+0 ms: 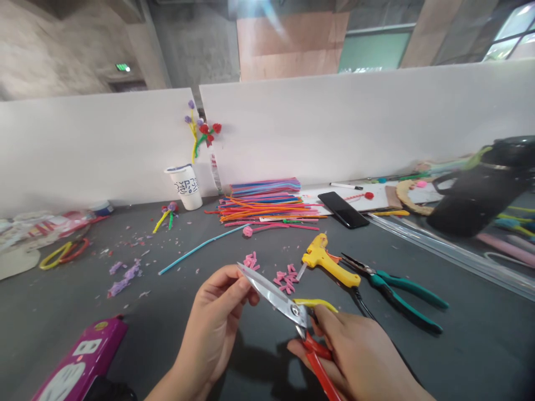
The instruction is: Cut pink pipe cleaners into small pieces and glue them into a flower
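Note:
My right hand (pixel 355 348) grips a pair of scissors (pixel 276 298) with red and yellow handles, their silver blades pointing up and to the left. At the blade tips, my left hand (pixel 217 314) is closed in a pinch; what its fingers hold, if anything, is hidden. Just beyond the blades lie short cut pink fuzzy pieces (pixel 287 278), and a second small heap of pink pieces (pixel 251 260) sits behind my left fingertips. A light blue pipe cleaner (pixel 200 250) stretches across the table farther back, near a pink pipe cleaner with a coiled end (pixel 248 230).
To the right are a yellow glue gun (pixel 330 264), green-handled pliers (pixel 393 284), a phone (pixel 343 209) and a dark jug (pixel 480 189). Bundled pipe cleaners (pixel 263 206) and a paper cup (pixel 188 188) stand behind. At left are purple scraps (pixel 125 278), other scissors (pixel 64 253) and a magenta box (pixel 83 356).

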### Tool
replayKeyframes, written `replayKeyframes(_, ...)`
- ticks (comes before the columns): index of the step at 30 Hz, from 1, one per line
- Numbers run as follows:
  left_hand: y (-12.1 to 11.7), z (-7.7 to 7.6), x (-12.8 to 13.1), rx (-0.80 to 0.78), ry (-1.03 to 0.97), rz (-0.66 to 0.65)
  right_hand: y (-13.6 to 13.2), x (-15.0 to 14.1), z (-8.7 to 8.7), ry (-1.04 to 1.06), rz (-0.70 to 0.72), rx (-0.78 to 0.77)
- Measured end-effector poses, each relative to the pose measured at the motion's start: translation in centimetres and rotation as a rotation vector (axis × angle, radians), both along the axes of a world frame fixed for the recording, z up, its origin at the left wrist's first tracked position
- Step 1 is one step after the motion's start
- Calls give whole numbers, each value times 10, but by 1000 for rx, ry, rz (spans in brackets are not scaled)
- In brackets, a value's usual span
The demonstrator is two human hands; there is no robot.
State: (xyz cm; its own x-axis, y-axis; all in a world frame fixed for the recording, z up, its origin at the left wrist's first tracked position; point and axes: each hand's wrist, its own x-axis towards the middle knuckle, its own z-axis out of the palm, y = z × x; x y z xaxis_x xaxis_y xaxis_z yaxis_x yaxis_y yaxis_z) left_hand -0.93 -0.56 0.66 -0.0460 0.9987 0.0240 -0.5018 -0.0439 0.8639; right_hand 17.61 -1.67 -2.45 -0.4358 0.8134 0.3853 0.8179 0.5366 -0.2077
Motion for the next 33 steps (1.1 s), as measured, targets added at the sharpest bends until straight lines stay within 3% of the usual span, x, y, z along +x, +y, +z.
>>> replayKeyframes(5,2,0,-1,4,3,-17,1,0,1,38,-22,-42)
replayKeyframes(7,2,1,0,-11,2,-91,1,-2,5,140,-50,-199)
replayKeyframes(11,-1,-2,6,-123,36,-342,1,-9,16,538,-22,-582)
replayKeyframes(16,-2,-12,13,-262,86,-524,6,-17,26,848,14,-790)
replayKeyframes(20,-2,-14,12,-262,146,-530,10,-21,28,955,-41,-859)
replayKeyframes(24,-3,-11,11,-257,209,-555,12,-21,27,901,-12,-915)
replayKeyframes(30,-2,-8,14,-188,421,-403,11,-21,25,884,-50,-898)
replayKeyframes(33,-1,-8,15,-177,499,-405,10,-21,25,813,-59,-876)
